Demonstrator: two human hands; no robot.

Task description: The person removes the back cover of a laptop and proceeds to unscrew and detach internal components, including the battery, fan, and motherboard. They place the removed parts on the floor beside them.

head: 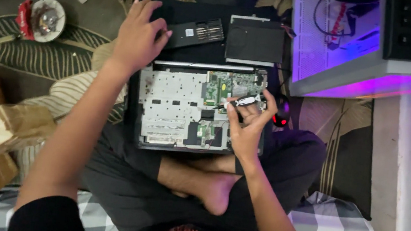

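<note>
Right hand is pinching a light screwdriver by its handle over the fragile opened laptop; left hand, loosely spread, is reaching toward the bit case just behind it.

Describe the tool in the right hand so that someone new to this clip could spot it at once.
Find the opened laptop on the seated person's lap, its inner boards bare. At its right edge the right hand pinches a small screwdriver over the green circuit board. It is the only white-handled tool there; the other bits sit in a black case by the left hand.
</note>
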